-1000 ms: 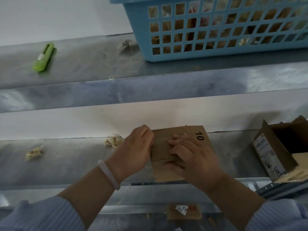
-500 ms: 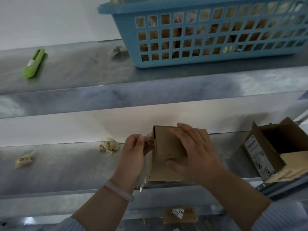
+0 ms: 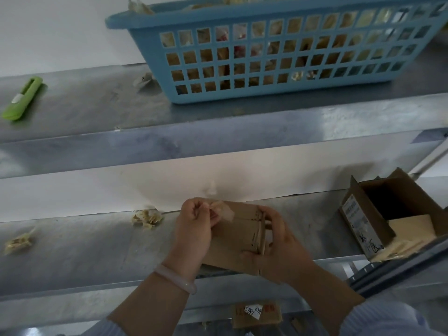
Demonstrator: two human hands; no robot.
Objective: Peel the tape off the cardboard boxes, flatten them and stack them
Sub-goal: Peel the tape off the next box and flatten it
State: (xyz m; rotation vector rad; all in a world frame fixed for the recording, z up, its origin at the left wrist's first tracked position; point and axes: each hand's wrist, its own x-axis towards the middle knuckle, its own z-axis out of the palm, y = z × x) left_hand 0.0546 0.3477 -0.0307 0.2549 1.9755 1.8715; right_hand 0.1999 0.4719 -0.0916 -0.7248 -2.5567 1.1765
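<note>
Left hand (image 3: 194,225) pinches tape (image 3: 224,212); right hand (image 3: 278,248) grips box (image 3: 238,235).

Count: 3 brown cardboard boxes: small held box (image 3: 237,238), open box (image 3: 358,219), labelled box (image 3: 271,316). 1 light-blue plastic lattice basket (image 3: 242,14). 1 green plastic cutter (image 3: 23,98). 3 crumpled yellowish tape wads: centre wad (image 3: 146,217), left wad (image 3: 18,241), upper-shelf wad (image 3: 143,80). 1 peeled tape strip (image 3: 225,213). 2 hands: left hand (image 3: 194,229), right hand (image 3: 278,248).
</note>
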